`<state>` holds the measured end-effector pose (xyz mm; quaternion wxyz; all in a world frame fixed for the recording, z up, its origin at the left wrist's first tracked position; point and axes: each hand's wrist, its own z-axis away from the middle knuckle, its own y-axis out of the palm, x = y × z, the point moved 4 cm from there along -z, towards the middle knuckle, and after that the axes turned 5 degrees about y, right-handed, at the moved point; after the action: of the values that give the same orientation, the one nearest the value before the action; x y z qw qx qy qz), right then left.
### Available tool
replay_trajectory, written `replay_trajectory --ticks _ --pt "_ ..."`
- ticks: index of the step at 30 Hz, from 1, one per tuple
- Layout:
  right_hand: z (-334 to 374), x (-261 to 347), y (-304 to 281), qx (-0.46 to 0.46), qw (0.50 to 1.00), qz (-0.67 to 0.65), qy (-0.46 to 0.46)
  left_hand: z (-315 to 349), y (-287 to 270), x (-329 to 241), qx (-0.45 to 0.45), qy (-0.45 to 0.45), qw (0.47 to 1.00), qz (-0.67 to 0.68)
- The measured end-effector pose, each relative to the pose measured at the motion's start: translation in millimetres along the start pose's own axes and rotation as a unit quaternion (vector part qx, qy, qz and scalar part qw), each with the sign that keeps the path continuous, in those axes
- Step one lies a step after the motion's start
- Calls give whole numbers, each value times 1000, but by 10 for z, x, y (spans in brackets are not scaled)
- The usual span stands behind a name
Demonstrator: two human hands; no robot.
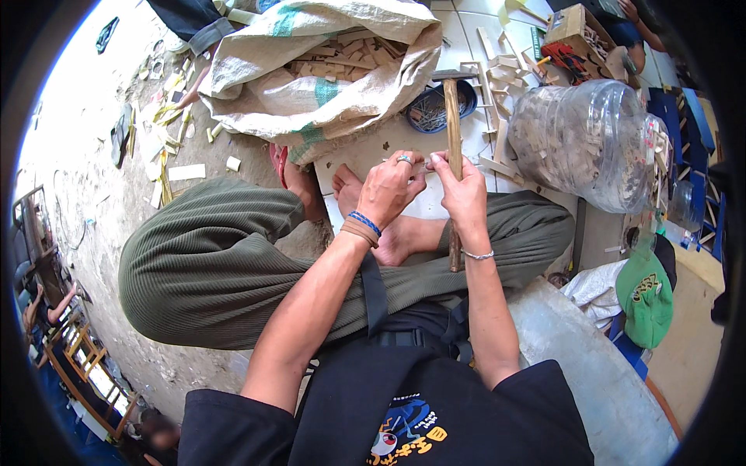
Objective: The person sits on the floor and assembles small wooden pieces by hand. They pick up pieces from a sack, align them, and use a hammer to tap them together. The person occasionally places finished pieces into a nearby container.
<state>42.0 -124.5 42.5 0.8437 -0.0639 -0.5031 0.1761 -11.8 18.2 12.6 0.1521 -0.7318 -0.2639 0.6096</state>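
Note:
My right hand [465,194] is closed round the wooden handle of a hammer [453,116], whose metal head points away from me and whose handle end hangs over my forearm. Close beside it on the left, my left hand [391,189] has its fingers pinched together. The fingertips of both hands nearly meet, and something small and thin seems to be between them, too small to name. Just beyond the hands a blue bowl [472,92] holds many loose nails [429,113], partly behind the hammer head.
A large woven sack [249,85] full of wood offcuts [350,58] stands ahead. To the right lie small wooden pieces [509,74], a big clear plastic bottle [579,144] and a green cap [645,299]. Another person's arm [641,27] shows at the far right, near a cardboard box [573,27].

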Motion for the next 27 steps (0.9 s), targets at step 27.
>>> replay_trajectory --ticks 27 --pt "-173 -178 -94 111 978 -78 157 -16 -8 0 15 28 999 -9"
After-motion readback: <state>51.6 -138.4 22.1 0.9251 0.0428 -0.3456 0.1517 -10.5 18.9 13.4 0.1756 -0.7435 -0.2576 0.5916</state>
